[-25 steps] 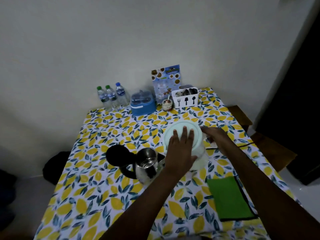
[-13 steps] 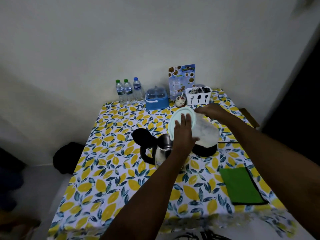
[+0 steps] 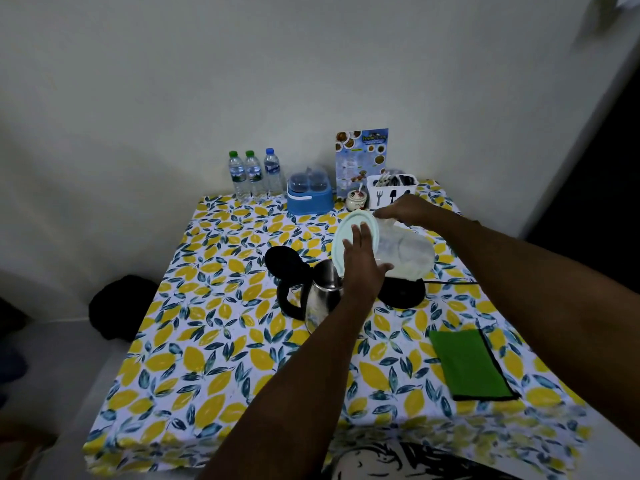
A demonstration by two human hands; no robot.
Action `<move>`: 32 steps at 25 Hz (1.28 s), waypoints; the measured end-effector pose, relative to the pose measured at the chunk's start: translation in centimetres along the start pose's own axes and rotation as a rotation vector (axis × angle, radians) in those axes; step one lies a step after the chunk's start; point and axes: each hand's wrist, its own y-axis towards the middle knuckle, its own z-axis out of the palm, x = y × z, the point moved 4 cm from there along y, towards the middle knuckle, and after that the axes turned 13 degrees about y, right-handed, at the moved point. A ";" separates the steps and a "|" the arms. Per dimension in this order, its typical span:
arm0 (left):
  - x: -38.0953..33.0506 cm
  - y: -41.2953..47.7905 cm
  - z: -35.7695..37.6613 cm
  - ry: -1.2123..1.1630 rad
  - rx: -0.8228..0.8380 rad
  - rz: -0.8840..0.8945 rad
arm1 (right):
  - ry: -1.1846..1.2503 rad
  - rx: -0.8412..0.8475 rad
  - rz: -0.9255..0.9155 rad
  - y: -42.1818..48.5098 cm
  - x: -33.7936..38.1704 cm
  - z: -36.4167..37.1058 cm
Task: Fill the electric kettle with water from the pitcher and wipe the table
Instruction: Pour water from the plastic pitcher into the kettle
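Pitcher (image 3: pixel 405 252): clear plastic, tipped well over on its side, mouth end aimed left and down at the kettle, held up off the table over the black base.
Pitcher lid (image 3: pixel 349 233): pale mint, round, on the mouth end, facing the camera a bit.
Left hand (image 3: pixel 362 268): fingers spread flat against the lid, thumb tucked under the pitcher's lower edge, so pressing the lid on while bracing the body.
Right hand (image 3: pixel 403 211): wrapped over the top far side of the pitcher, fingers curled down around it; handle not visible, can't tell if gripped there.
Kettle (image 3: pixel 323 292): stainless steel, upright on the tablecloth just left of its base, black lid (image 3: pixel 285 261) flipped open toward the left, black handle on the left side. Open top right below the pitcher's lid edge.
Water: can't tell if anything is actually flowing, too dim and blocked by the left hand.
Kettle base (image 3: pixel 403 294): black disc, just right of the kettle, cord trailing off to the right.
Cloth (image 3: pixel 469 363): green, black trim, lying flat near the front right, well apart from both hands.
Table (image 3: pixel 214 341): lemon-print cover.
Back row: three water bottles (image 3: pixel 254 174), blue container (image 3: pixel 309 197), small jar (image 3: pixel 356 199), menu card (image 3: pixel 361 155), white cutlery holder (image 3: pixel 389 192).
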 end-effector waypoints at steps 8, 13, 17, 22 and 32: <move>0.2 -0.1 -0.4 -0.031 -0.006 -0.012 | -0.037 0.023 0.013 -0.4 1.2 0.3; 0.5 -0.2 -0.4 -0.033 -0.005 -0.009 | -0.029 0.029 0.008 -0.3 1.3 0.6; 0.7 0.0 -0.3 0.002 0.020 -0.007 | 0.038 0.021 0.046 0.3 0.1 0.6; 0.4 0.9 0.7 0.155 0.059 0.099 | 0.218 -0.028 0.087 -0.4 -2.8 0.3; -7.4 2.1 7.7 0.462 0.218 0.472 | 0.804 -0.250 0.250 -3.5 -18.7 -3.5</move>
